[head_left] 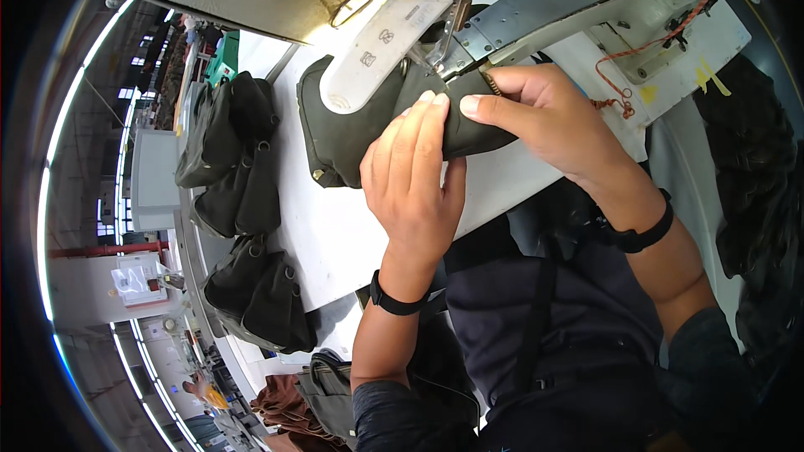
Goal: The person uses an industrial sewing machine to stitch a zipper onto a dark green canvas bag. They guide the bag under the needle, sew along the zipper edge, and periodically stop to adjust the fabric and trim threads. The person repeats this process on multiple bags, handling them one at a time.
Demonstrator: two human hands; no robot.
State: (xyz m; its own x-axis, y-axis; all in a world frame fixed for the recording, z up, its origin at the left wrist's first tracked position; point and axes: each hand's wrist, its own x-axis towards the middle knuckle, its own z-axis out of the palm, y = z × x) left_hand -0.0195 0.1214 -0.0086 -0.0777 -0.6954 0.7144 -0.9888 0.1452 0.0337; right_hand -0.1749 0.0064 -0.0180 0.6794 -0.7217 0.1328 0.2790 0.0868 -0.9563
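An olive-green fabric bag lies under the sewing machine's needle and presser foot, on the white worktop. My left hand rests on the bag with fingers stretched side by side, their tips just below the foot; the thumb is bent near the lower edge. My right hand pinches the bag's upper right part by a brass zipper, thumb on top and index finger at the zipper. A pale oblong guard overhangs the bag.
Olive bags lie piled at left, near a green box. Brown fabric is at bottom left, dark fabric at far right. Orange cord hangs by the machine body. A distant person in yellow is at lower left.
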